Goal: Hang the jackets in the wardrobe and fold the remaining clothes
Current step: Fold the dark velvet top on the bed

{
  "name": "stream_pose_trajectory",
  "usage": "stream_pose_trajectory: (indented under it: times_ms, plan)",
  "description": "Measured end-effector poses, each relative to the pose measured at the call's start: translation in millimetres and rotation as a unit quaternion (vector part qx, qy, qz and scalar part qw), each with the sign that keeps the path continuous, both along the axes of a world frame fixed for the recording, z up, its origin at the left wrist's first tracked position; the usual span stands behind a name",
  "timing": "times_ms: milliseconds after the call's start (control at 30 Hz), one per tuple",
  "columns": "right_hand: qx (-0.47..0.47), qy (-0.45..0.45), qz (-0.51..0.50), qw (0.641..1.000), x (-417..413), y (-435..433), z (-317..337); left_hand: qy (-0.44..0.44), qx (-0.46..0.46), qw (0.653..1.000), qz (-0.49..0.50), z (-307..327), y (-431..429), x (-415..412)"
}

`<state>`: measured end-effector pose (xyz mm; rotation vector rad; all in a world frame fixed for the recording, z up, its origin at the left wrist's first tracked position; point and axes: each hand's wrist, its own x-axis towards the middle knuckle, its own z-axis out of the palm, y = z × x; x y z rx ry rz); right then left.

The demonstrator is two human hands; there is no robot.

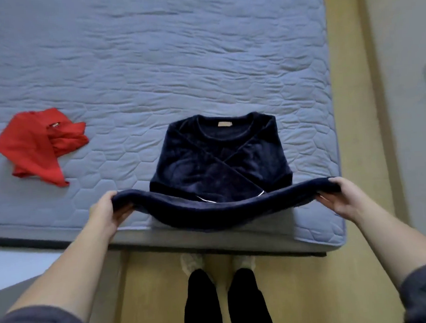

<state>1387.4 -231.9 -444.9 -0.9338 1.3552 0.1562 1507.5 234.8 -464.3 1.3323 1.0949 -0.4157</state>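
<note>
Fingers of left hand and right hand grip the navy sweater by its raised hem, on the bed.

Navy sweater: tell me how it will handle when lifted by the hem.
Probably floppy: the navy sweater sags in a curve at the hem between the left hand and the right hand. Likely fairly weighty, given the thick, plush edge. The fuzzy pile should resist sliding on the quilted mattress.

No readable text; tan neck label on navy sweater blurred.
</note>
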Motion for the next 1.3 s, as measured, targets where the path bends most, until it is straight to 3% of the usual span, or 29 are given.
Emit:
stream_pose_trajectory:
  times_ms: [133, 233, 333, 433, 533, 600, 633, 700, 833, 933, 1000, 1100, 1167, 1300]
  plan:
    - [-0.055, -0.069, 0.019, 0.996, 97.1, -27.2, -4.6, -0.101, -0.031, 0.994, -0.008, 0.9, -43.2, 99.4]
    - [-0.098, -0.117, 0.027, 0.988, 151.4, -36.0, -28.5, -0.158, -0.037, 0.982, -0.091, -15.5, -83.6, 149.2]
    - [-0.183, -0.064, 0.141, 0.971, 165.8, -8.6, -68.1, -0.16, 0.088, 0.96, -0.212, -58.0, -116.1, 151.6]
    - [-0.283, -0.017, 0.346, 0.894, 133.1, 31.6, -126.4, -0.167, 0.238, 0.868, -0.403, -111.3, -127.1, 108.0]
    - [-0.351, 0.087, 0.581, 0.729, 96.4, 57.0, -184.8, -0.12, 0.346, 0.709, -0.603, -161.9, -124.7, 65.8]
    - [-0.385, 0.144, 0.641, 0.648, 86.8, 64.5, -209.1, -0.084, 0.417, 0.59, -0.686, -185.7, -122.6, 54.2]
    - [-0.413, 0.155, 0.647, 0.621, 86.3, 67.0, -217.7, -0.084, 0.439, 0.551, -0.704, -193.6, -122.2, 51.9]
    - [-0.482, 0.139, 0.637, 0.585, 91.5, 69.0, -230.0, -0.134, 0.469, 0.517, -0.703, -204.1, -123.7, 53.4]
    - [-0.553, 0.002, 0.641, 0.533, 140.7, 73.6, -257.5, -0.29, 0.475, 0.477, -0.68, -229.0, -155.9, 87.1]
    - [-0.546, -0.018, 0.674, 0.497, 185.8, 79.1, -291.6, -0.28, 0.495, 0.428, -0.702, -265.6, -186.8, 119.0]
    - [-0.554, 0.025, 0.669, 0.495, 194.9, 67.9, -322.6, -0.251, 0.521, 0.415, -0.702, -297.6, -189.4, 133.4]
    - [-0.577, 0.039, 0.645, 0.499, 187.0, 38.3, -350.6, -0.237, 0.561, 0.43, -0.666, -324.7, -160.1, 153.4]
    - [-0.588, 0.042, 0.626, 0.51, 183.1, 24.3, -352.1, -0.217, 0.581, 0.454, -0.64, -327.0, -135.1, 164.9]
    - [-0.587, 0.092, 0.561, 0.576, 188.8, 29.7, -331.8, -0.147, 0.604, 0.526, -0.58, -311.1, -128.4, 172.2]
